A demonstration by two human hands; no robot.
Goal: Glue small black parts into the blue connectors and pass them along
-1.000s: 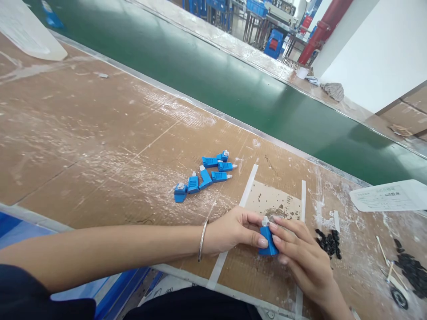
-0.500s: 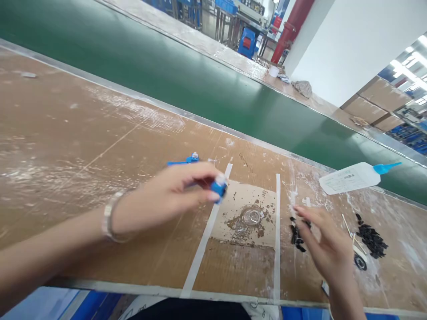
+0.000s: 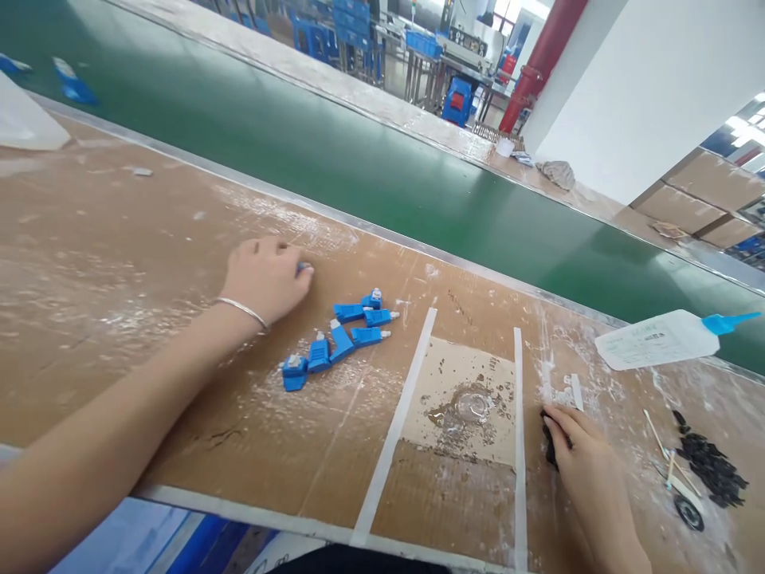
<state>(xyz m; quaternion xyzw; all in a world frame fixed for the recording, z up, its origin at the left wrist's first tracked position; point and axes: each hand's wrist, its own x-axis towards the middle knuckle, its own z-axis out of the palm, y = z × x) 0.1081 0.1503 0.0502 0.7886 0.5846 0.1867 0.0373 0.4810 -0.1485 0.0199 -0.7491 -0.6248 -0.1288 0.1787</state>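
My left hand [image 3: 268,275] rests on the brown tabletop [image 3: 239,422], its fingers closed round a small blue piece [image 3: 304,268] that shows only at the fingertips. Several blue pieces with white tips [image 3: 342,343] lie to its right. At the right, my right hand [image 3: 577,446] pinches at a small group of black pieces [image 3: 548,442], beside the right white tape strip [image 3: 519,438]. The fingers cover part of that group. Between two tape strips is a pale sheet [image 3: 442,359] with a clear wet puddle [image 3: 472,405].
A white bottle with a blue nozzle [image 3: 657,339] lies at the right. Nearer are a black pile [image 3: 711,469], thin sticks [image 3: 656,433] and a round black-and-white item [image 3: 689,512]. A green belt [image 3: 358,159] runs behind, with blue pieces [image 3: 72,82] at its left.
My left hand has moved left and away from the sheet, uncovering the blue pieces. My right hand has come down onto the black pieces, fingers closing. The view has shifted left.
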